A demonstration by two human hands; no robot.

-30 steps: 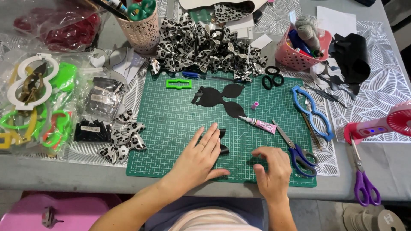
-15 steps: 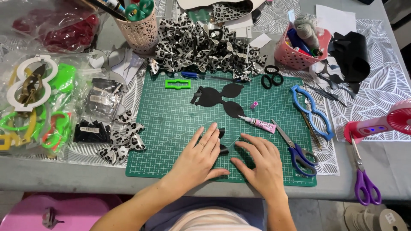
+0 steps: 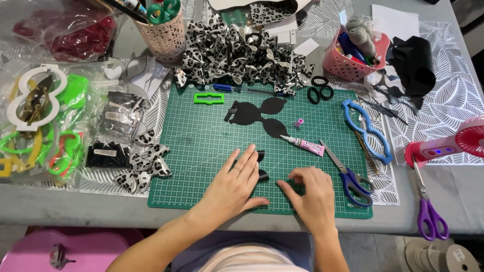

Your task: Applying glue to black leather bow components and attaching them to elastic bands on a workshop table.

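On the green gridded cutting mat [image 3: 201,151], near its front edge, the left hand [image 3: 233,185] lies flat with fingers spread, pressing a small folded black faux-leather piece [image 3: 261,166]. Just right, the right hand [image 3: 313,194] rests with fingers curled, holding nothing. The black bow-shaped cutout [image 3: 262,115] and glue tube [image 3: 306,145] wait mid-mat, so assembly looks barely begun.

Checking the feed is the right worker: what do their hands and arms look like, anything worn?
Both forearms are bare, no sleeves or gloves. The left hand wears a thin ring on one finger. The right hand shows no jewellery.
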